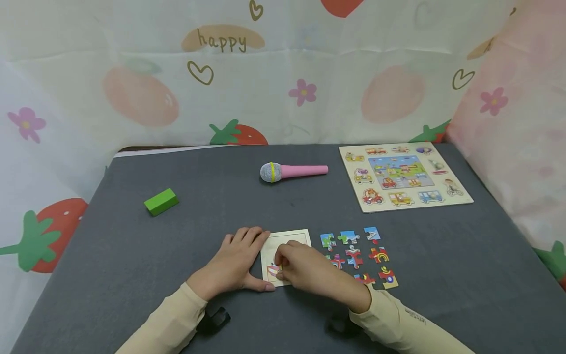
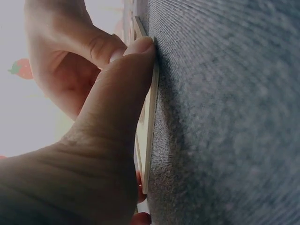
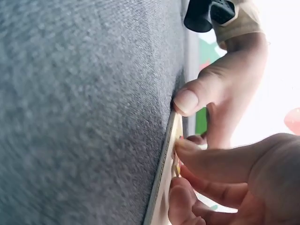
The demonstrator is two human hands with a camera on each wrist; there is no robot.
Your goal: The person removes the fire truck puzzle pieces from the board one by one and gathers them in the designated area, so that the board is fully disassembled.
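Observation:
A small square wooden puzzle board [image 1: 288, 238] lies on the dark grey table. Its left side is held by my left hand [image 1: 234, 265], thumb at the front corner and fingers at the back one. My right hand [image 1: 309, 268] reaches over the board and pinches a small puzzle piece [image 1: 272, 270] low over its front-left corner. In the right wrist view the thin edge of this piece [image 3: 176, 168] shows between thumb and finger; the rest is hidden. Several colourful jigsaw pieces [image 1: 353, 256] lie loose to the right of the board, some partly behind my right wrist.
Behind the hands lies a pink toy microphone [image 1: 305, 171]. A green block [image 1: 161, 201] sits at the left. The larger wooden picture puzzle [image 1: 353, 191] is at the back right. A printed cloth [image 1: 283, 113] hangs along the table's back edge.

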